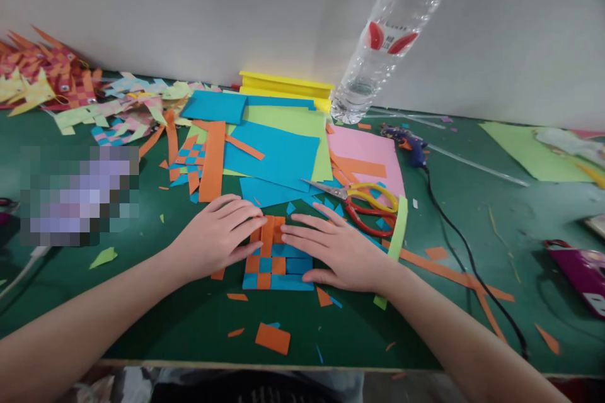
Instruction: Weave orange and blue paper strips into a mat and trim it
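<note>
A small woven mat of orange and blue paper strips lies flat on the green table in front of me. My left hand rests over its upper left edge, fingers stretched out. Across its right side my right hand lies flat with fingers spread, covering part of the blue strips. Red and yellow scissors lie just beyond my right hand, blades pointing left. A light green paper strip lies by my right wrist. An orange strip is beyond my left hand.
Coloured paper sheets are stacked at the back, beside a tall plastic bottle. A glue gun with a black cord lies to the right. Finished paper fish are piled at the far left. Scraps litter the front.
</note>
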`<control>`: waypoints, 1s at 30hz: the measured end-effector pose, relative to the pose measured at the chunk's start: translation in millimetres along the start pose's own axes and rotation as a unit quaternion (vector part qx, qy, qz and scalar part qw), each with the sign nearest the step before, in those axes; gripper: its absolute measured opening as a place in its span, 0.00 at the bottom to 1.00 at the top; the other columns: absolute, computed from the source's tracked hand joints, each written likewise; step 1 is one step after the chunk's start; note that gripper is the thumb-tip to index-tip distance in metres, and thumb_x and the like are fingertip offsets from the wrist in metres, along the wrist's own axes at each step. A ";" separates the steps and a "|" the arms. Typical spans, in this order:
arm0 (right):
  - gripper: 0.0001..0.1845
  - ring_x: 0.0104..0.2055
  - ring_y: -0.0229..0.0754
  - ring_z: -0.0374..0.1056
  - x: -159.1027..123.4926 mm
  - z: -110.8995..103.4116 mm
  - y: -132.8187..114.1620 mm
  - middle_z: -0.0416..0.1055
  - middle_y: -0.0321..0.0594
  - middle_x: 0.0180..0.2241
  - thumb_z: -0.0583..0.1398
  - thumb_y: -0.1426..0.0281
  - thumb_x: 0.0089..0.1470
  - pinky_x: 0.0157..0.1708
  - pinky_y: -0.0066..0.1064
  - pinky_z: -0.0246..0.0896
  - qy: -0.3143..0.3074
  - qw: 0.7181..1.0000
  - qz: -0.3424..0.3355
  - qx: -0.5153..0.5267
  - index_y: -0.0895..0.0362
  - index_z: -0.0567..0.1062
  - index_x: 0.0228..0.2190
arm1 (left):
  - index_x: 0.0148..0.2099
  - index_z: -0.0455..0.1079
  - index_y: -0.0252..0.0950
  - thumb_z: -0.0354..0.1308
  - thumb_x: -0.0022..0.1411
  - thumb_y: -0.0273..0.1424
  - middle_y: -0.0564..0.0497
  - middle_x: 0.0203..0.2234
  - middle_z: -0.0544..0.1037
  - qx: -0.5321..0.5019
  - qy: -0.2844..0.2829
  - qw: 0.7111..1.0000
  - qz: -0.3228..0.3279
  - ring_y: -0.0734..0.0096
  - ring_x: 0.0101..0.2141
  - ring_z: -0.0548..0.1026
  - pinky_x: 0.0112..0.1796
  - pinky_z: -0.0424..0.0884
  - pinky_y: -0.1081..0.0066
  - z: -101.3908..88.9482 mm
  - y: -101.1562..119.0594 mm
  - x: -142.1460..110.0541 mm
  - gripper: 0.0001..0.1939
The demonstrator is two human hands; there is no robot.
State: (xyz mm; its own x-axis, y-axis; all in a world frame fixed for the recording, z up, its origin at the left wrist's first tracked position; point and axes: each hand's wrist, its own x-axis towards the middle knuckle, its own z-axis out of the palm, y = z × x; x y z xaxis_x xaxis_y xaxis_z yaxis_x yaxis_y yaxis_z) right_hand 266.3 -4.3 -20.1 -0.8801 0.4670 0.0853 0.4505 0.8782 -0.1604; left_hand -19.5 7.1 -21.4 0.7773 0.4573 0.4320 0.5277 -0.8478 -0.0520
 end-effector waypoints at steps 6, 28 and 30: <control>0.37 0.70 0.48 0.51 0.7 1.2 0.2 0.61 0.41 0.66 0.51 0.47 0.64 0.71 0.55 0.30 -0.012 0.999 0.007 0.039 0.57 0.62 0.65 | 0.54 0.71 0.30 0.52 0.72 0.41 0.39 0.49 0.77 -0.031 -0.039 0.998 -0.043 0.53 0.51 0.73 0.52 0.67 0.55 10.1 -2.4 -1.4 0.20; 0.38 0.70 0.47 0.51 -0.3 -0.1 2.7 0.62 0.42 0.66 0.54 0.48 0.62 0.71 0.54 0.36 -0.016 0.997 0.018 0.078 0.55 0.60 0.66 | 0.52 0.71 0.31 0.55 0.68 0.47 0.40 0.48 0.77 -0.070 -0.051 0.995 -0.045 0.54 0.52 0.72 0.54 0.63 0.55 13.9 -3.8 4.1 0.23; 0.38 0.71 0.47 0.51 -0.7 0.0 3.1 0.61 0.42 0.66 0.53 0.48 0.63 0.71 0.53 0.34 -0.021 0.996 0.019 0.080 0.55 0.60 0.66 | 0.51 0.71 0.31 0.55 0.68 0.47 0.40 0.48 0.77 -0.071 -0.051 0.995 -0.043 0.54 0.52 0.72 0.54 0.63 0.55 14.6 -4.0 4.0 0.24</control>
State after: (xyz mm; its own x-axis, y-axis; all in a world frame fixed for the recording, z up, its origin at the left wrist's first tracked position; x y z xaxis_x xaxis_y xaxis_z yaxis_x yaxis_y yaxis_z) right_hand 268.3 -1.9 -20.7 -0.8695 0.4926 0.0357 0.4575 0.8305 -0.3179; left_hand -13.5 16.2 -32.6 0.7661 0.5482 0.3355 0.5454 -0.8307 0.1119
